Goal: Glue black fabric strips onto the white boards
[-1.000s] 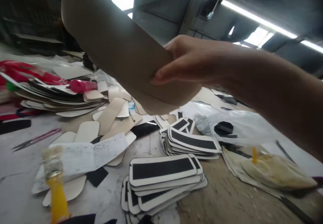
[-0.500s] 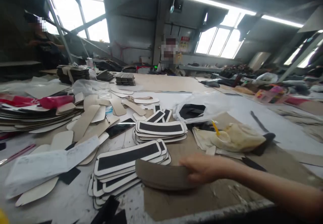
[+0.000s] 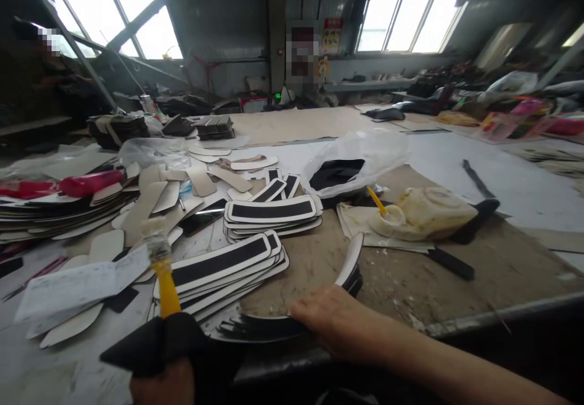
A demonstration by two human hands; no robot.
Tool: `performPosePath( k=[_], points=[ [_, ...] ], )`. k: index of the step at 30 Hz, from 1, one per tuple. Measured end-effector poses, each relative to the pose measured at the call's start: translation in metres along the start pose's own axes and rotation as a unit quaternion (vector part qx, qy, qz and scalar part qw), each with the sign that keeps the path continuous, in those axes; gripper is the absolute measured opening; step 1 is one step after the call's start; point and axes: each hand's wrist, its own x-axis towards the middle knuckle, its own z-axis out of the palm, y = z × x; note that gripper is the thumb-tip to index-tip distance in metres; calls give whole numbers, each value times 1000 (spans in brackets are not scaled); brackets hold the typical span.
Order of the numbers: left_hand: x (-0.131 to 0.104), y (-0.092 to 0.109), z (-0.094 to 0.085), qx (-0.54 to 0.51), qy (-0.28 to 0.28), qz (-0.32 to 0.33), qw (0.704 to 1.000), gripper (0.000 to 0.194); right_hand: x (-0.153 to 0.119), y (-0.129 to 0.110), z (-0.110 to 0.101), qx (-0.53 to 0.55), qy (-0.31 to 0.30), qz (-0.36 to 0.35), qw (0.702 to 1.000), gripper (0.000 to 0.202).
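My right hand (image 3: 331, 317) is closed around a stack of curved, pale-faced strips with dark edges (image 3: 351, 265), which bend and fan out at the table's front edge. At the lower left, my left hand (image 3: 162, 384) is closed on a brush with a yellow handle (image 3: 168, 289), its pale bristles pointing up. Black material (image 3: 159, 341) lies across that hand and hides most of its fingers. Between the hands and a little beyond lies a pile of white-bordered pieces with black centres (image 3: 223, 265). A similar pile (image 3: 274, 210) lies behind it.
A yellow stick stands in a small glue-smeared cup (image 3: 390, 218) beside a crusted, yellowish bag (image 3: 433, 210). A clear plastic bag (image 3: 378, 155) holds black pieces. Loose beige strips, a phone (image 3: 203, 216) and papers (image 3: 86, 283) cover the left side. A person (image 3: 68, 89) is far left.
My right hand has moved down and slightly left with the strips, which now show fanned edges. My left hand has come into view with the brush. The camera view has tilted down.
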Motion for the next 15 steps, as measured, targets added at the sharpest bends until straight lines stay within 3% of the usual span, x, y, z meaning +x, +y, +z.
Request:
performPosePath(
  k=[3, 7, 15],
  points=[
    [2, 2, 17, 17, -15, -18, 1000, 32, 3, 3, 3, 25, -3, -18, 1000, 25],
    [-11, 9, 40, 4, -81, -12, 997, 33, 7, 14, 2, 21, 8, -9, 1000, 28],
    [-49, 19, 75, 15, 19, 45, 999, 35, 13, 18, 13, 16, 37, 6, 999, 24]
  ],
)
